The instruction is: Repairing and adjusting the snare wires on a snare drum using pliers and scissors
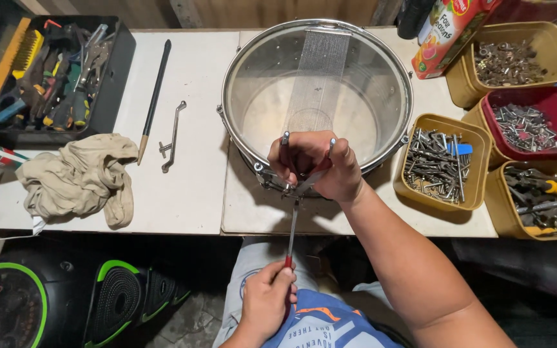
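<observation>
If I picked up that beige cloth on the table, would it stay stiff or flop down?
The cloth would probably flop: it lies crumpled in soft folds. It looks thin, so likely light. It shouldn't roll or slide much, since it sits slumped flat on the table.

left hand [267, 298] fisted low, right hand [317, 166] gripping

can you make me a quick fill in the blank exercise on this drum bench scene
1. The snare drum lies on a ____ table.
2. The right hand grips a part at the drum's near ____.
3. The left hand holds a screwdriver with a ____ handle.
4. A crumpled ____ lies beside the tool tray.

Missing words: white; rim; red; cloth
</observation>
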